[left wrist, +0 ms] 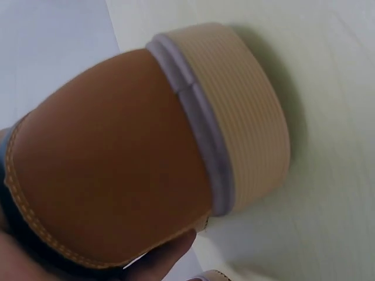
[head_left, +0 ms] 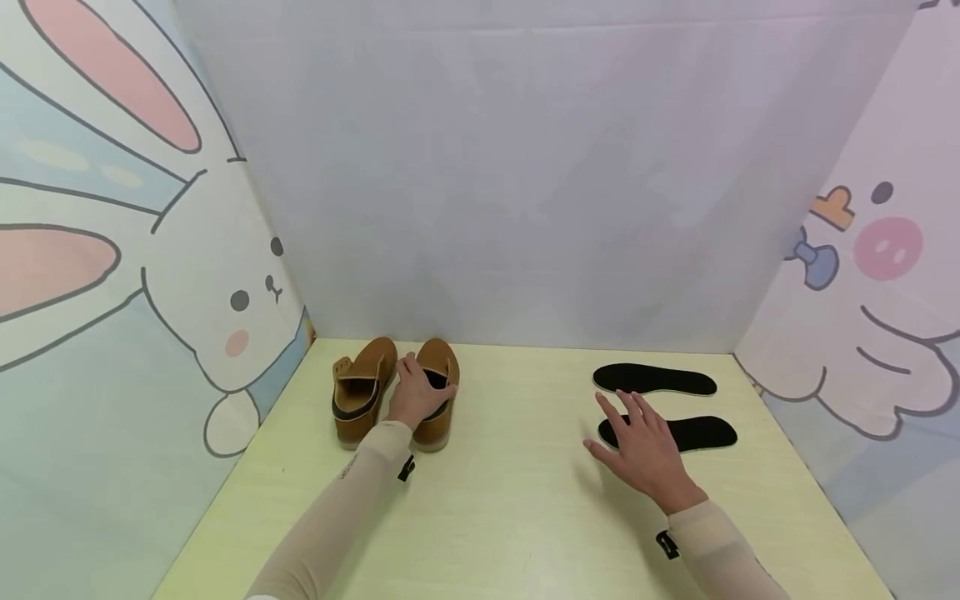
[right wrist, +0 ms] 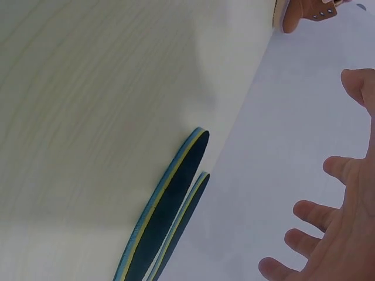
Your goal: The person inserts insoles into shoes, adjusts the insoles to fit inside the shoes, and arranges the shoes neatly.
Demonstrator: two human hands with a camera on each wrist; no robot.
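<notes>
Two brown shoes (head_left: 365,392) stand side by side at the back left, toes toward the rear wall. My left hand (head_left: 416,396) spans the right-hand brown shoe (head_left: 433,433), thumb on its right side and fingers on its left. Its rounded heel (left wrist: 111,158) and ribbed pale sole fill the left wrist view, a digit along the side. My right hand (head_left: 641,446) hovers with spread fingers above the nearer black insole (head_left: 705,433), holding nothing. Behind it lies another black insole (head_left: 652,379). Blue and yellow layers show along the insole edge (right wrist: 155,205) in the right wrist view.
A pale wooden table (head_left: 517,500) carries everything. Behind it rises a plain light wall (head_left: 517,183). Side panels bear a cartoon rabbit (head_left: 210,275) on the left and a pink-cheeked figure (head_left: 862,333) on the right.
</notes>
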